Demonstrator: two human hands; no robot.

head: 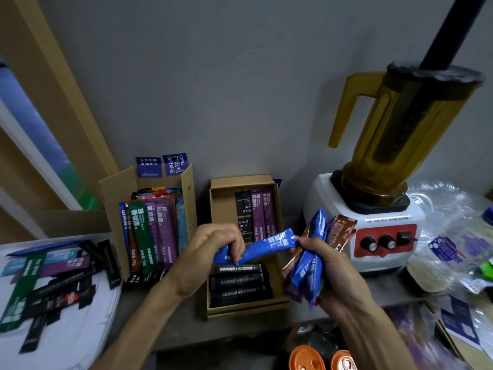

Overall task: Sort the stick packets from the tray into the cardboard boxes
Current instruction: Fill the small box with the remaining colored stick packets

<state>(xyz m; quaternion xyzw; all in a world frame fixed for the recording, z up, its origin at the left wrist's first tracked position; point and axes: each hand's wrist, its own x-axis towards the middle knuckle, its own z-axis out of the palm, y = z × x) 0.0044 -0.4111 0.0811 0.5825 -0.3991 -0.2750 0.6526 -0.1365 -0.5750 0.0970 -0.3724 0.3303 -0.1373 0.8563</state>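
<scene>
Left hand (213, 244) fingers pinching long blue foil stick packet (264, 245), lying crosswise above flat open cardboard box (218, 209); right hand (322, 265) clutching mixed packet bundle (312, 265).

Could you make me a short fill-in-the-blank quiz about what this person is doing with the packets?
1. The left hand pinches one end of a ____ foil stick packet.
2. The right hand grips a ____ of mixed stick packets.
3. The flat open cardboard box holds purple and ____ packets.
4. The white tray lies to the ____ of the tall cardboard box.

Missing words: blue; bundle; black; left
</scene>
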